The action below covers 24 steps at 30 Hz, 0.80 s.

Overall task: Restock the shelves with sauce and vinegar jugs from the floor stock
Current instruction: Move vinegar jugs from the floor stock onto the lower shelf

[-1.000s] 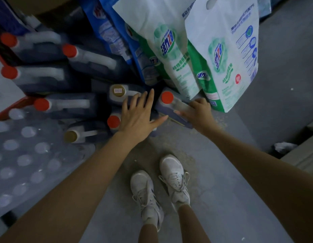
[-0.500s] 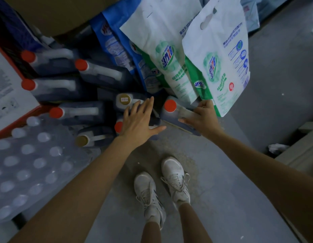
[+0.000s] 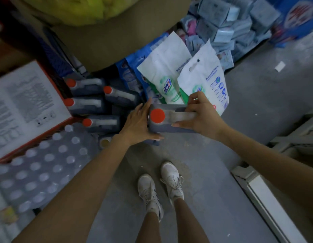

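The dark plastic jug with a round red cap point(image 3: 167, 128) hangs above the grey concrete floor point(image 3: 222, 155) between both hands. The left hand point(image 3: 140, 123) presses flat on its side, and the right hand point(image 3: 203, 118) curls round its pale handle. A clear shrink-wrapped pack point(image 3: 38, 169) holds rows of white-capped bottles. A second ago the jug stood down among the other red-capped jugs point(image 3: 99, 122), untouched by the left hand.

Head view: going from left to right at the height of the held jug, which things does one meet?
White printed cardboard carton with red edge → dark plastic floor jug with red cap → left hand → held dark plastic jug with round red cap → right hand → grey concrete floor.
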Tool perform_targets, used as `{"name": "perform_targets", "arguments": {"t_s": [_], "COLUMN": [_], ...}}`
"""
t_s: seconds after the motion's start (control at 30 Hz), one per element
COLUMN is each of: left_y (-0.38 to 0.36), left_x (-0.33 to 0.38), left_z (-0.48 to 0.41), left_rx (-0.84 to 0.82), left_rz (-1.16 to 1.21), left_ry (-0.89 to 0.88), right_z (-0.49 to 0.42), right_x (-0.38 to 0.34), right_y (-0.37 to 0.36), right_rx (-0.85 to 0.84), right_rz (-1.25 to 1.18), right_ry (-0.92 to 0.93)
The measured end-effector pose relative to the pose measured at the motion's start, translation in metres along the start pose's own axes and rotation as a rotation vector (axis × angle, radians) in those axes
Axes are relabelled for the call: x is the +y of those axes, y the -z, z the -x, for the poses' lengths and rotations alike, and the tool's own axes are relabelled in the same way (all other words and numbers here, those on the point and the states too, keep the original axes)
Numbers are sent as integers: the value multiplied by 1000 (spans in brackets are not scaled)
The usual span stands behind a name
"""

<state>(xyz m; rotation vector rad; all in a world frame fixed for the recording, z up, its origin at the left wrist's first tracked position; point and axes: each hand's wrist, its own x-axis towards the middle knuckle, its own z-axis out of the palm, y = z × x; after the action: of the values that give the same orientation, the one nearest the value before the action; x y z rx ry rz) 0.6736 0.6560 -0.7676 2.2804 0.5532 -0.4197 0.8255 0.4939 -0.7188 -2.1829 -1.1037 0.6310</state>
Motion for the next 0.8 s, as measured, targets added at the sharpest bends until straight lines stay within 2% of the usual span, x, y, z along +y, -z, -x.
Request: {"name": "perform_targets", "arguments": {"t_s": [0.2,0.4,0.6,0.8], "left_y": [78,145,213,283], "left_x": [25,62,101,136], "left_z": [55,127,205,282], "left_rx": [140,243,411,624], "left_rz": [91,303,460,378], "left_ry": [-101,-19,-140,-152], "right_z": [-4,1,6,23], "right_x": [-93,-181,-270,-362], "right_y": [54,102,151,201], "right_rx": [-30,-31,-43,5], "right_rz": [-34,-151,-180,-244], "right_ry": [46,116,211,308]}}
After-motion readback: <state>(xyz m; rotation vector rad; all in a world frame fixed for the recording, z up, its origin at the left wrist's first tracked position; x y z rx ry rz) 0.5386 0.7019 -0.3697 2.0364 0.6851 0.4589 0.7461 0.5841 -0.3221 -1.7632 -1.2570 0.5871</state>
